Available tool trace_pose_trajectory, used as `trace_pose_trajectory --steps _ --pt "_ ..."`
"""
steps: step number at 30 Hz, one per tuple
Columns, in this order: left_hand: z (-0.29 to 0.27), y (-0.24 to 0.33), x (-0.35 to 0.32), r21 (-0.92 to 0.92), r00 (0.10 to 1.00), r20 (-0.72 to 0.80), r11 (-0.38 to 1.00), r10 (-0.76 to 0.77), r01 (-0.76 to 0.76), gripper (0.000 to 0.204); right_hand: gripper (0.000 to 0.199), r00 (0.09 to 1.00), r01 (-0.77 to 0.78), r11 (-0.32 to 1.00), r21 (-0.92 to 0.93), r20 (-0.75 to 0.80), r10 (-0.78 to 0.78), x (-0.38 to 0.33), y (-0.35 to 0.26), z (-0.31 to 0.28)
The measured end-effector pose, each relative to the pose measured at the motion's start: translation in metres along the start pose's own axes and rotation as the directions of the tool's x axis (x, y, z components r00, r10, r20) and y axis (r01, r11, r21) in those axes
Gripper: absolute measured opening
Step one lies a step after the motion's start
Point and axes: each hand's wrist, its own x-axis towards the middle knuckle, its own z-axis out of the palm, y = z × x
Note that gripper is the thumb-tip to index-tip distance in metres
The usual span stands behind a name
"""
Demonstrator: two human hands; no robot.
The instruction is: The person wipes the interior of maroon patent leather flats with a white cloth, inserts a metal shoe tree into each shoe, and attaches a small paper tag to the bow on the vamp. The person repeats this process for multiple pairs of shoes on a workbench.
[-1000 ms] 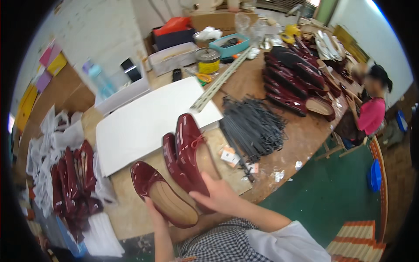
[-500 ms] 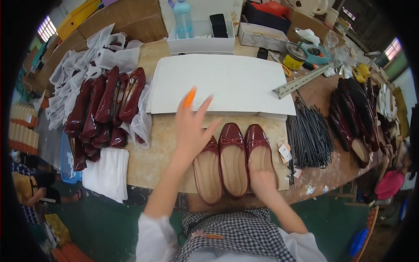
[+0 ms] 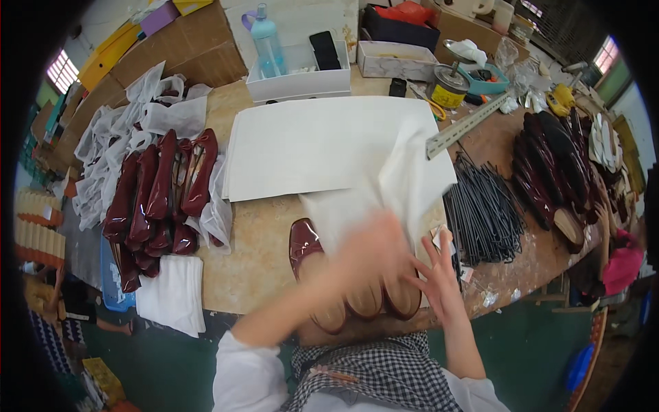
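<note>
A thin white sheet of paper [image 3: 343, 213] is pulled partly off the white paper stack [image 3: 295, 151] and hangs creased over the shoes. My left hand [image 3: 381, 240], smeared by motion, crosses to the right and grips the sheet near its close edge. Beneath lie several dark red patent shoes [image 3: 306, 237] with tan insoles, toes pointing away from me; the paper and my left arm cover much of them. To their right, my right hand [image 3: 439, 278] has its fingers spread and holds nothing, close to a small white label [image 3: 439, 237].
Red shoes with white wrapping [image 3: 161, 178] pile up at left, above a folded white cloth [image 3: 170, 292]. Black thin rods [image 3: 480, 213] and a slotted metal bar [image 3: 467, 127] lie at right, with more shoes [image 3: 552, 178] beyond. A tin [image 3: 447, 89] stands behind.
My left hand has swung right and drawn up a sheet from the stack. My right hand has left the rightmost shoe and spread its fingers beside it.
</note>
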Motion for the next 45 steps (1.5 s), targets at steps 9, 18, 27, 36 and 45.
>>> trace_pose_trajectory --steps 9,18,27,36,45 --pt "-0.001 0.043 -0.077 -0.314 0.945 -0.169 0.924 -0.281 0.219 0.014 0.059 0.901 -0.247 0.903 -0.353 0.26 0.348 0.003 0.01 0.009" --pt "0.03 0.041 -0.046 -0.737 0.764 0.138 0.449 -0.631 0.504 0.024 0.052 0.975 0.222 0.628 -0.746 0.162 -0.152 0.017 -0.005 -0.024" --pt "0.067 0.075 -0.07 0.068 0.91 0.415 0.998 -0.02 -0.009 0.032 0.029 0.814 0.44 -0.386 -0.811 0.542 -0.211 0.08 0.049 0.01" --pt "0.076 0.069 -0.066 0.057 0.926 0.379 0.998 0.0 -0.023 0.032 0.069 0.954 0.248 0.109 -0.963 0.223 -0.2 0.099 0.036 -0.02" --pt "-0.033 -0.135 0.055 0.738 0.965 -0.2 0.622 -0.17 0.263 0.058 0.054 0.966 0.245 0.361 -0.9 0.195 -0.168 0.039 -0.005 -0.02"
